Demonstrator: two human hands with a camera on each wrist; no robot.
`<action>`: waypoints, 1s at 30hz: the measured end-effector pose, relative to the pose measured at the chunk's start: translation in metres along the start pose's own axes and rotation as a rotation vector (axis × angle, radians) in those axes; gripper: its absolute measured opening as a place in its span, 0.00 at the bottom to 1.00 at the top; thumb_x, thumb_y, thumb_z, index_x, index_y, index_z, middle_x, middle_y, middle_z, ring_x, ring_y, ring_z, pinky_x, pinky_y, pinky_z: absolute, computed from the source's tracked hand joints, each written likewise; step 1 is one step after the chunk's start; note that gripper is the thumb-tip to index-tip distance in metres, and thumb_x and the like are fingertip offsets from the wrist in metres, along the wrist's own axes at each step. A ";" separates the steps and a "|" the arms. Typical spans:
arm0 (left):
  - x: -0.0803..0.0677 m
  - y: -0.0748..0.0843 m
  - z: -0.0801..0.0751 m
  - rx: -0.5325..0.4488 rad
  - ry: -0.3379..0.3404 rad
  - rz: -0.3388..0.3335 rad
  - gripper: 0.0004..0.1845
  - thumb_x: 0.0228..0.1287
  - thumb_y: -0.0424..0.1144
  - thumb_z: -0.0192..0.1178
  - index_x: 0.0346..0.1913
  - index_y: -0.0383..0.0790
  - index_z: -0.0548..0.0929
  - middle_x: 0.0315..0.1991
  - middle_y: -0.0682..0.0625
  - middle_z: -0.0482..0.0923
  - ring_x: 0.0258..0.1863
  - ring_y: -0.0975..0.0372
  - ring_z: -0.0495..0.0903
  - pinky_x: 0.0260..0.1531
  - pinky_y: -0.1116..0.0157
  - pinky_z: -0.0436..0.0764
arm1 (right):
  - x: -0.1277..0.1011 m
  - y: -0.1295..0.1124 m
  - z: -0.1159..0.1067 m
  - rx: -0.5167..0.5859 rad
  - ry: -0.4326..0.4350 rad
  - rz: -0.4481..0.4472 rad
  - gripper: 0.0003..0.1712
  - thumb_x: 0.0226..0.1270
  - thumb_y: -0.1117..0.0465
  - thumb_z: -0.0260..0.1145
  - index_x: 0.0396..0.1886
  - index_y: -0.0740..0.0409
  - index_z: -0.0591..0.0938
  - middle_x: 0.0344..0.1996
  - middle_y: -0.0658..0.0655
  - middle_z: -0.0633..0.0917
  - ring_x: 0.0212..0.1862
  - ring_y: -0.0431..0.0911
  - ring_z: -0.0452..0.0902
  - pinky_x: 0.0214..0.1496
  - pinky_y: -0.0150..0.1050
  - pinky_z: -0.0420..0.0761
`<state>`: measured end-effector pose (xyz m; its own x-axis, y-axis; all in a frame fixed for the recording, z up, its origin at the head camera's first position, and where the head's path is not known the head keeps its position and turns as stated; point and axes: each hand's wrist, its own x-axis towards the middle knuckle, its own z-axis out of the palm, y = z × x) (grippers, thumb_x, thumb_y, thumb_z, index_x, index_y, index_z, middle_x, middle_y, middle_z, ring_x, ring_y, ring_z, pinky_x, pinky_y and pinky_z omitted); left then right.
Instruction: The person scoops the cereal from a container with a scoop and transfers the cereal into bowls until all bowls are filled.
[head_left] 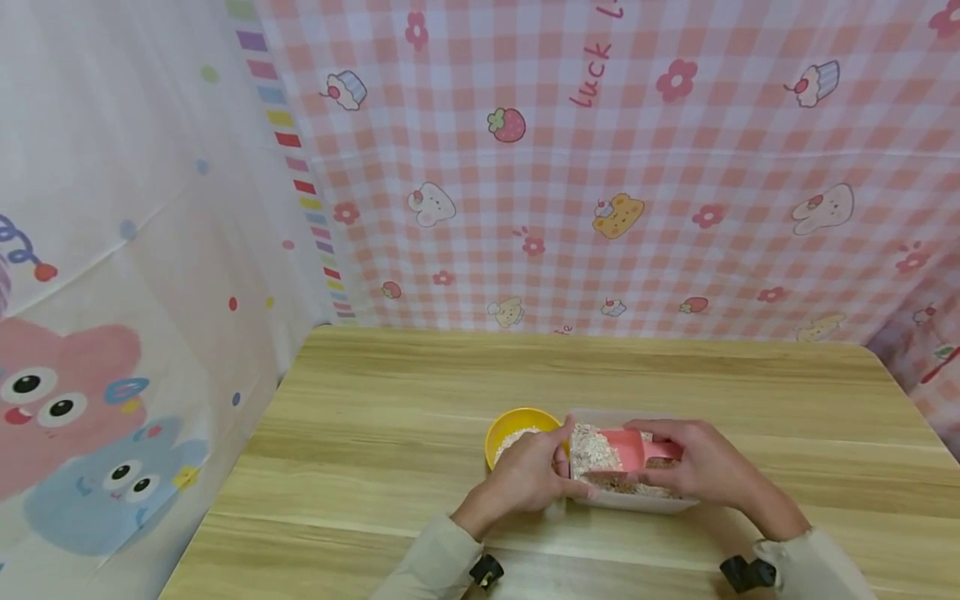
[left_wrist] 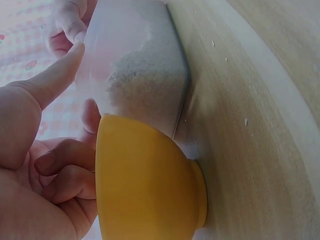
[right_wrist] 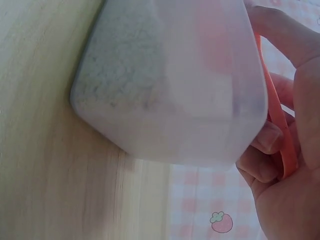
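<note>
A translucent plastic container (head_left: 637, 500) of pale, oat-like flakes (head_left: 592, 448) stands on the table. My right hand (head_left: 708, 462) grips the handle of a pink scoop (head_left: 626, 450), whose head lies in the container among the flakes. In the right wrist view, fingers curl round the scoop's handle (right_wrist: 280, 125) beside the container wall. My left hand (head_left: 525, 471) holds the container's left end, thumb at the near side. Under that hand sits a yellow bowl (left_wrist: 145, 185) with pale flakes inside; the hand partly hides it in the head view. The scoop's front edge is among the flakes.
The wooden table (head_left: 360, 467) reaches back to a pink checked cloth (head_left: 465, 167). On the left hangs a white cartoon-print cloth (head_left: 187, 333). A few loose flakes (left_wrist: 246, 121) lie on the tabletop near the bowl.
</note>
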<state>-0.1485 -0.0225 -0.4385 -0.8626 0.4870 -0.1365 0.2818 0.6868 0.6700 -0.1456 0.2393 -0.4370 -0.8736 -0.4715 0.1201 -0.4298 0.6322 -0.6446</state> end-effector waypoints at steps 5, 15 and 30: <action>0.000 0.000 0.000 -0.007 0.004 0.009 0.53 0.51 0.53 0.75 0.77 0.42 0.59 0.20 0.64 0.73 0.18 0.70 0.69 0.23 0.73 0.69 | -0.001 0.002 -0.002 0.038 -0.011 0.000 0.34 0.53 0.54 0.79 0.59 0.61 0.81 0.48 0.59 0.86 0.32 0.34 0.74 0.32 0.31 0.78; 0.001 0.000 0.000 -0.005 0.004 0.023 0.53 0.51 0.52 0.76 0.76 0.40 0.59 0.20 0.64 0.73 0.18 0.72 0.69 0.23 0.74 0.69 | -0.004 0.007 0.002 0.108 0.005 -0.007 0.33 0.55 0.56 0.79 0.59 0.63 0.81 0.48 0.61 0.86 0.33 0.33 0.75 0.32 0.31 0.80; -0.001 -0.002 0.000 -0.066 0.006 0.036 0.54 0.51 0.51 0.76 0.77 0.38 0.58 0.22 0.63 0.74 0.20 0.71 0.69 0.27 0.74 0.71 | -0.007 0.011 0.011 0.156 0.096 -0.008 0.32 0.53 0.57 0.80 0.58 0.57 0.82 0.36 0.52 0.86 0.26 0.34 0.73 0.26 0.33 0.77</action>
<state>-0.1478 -0.0246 -0.4395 -0.8553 0.5069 -0.1072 0.2841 0.6319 0.7211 -0.1413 0.2429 -0.4537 -0.8913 -0.4107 0.1923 -0.4027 0.5218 -0.7520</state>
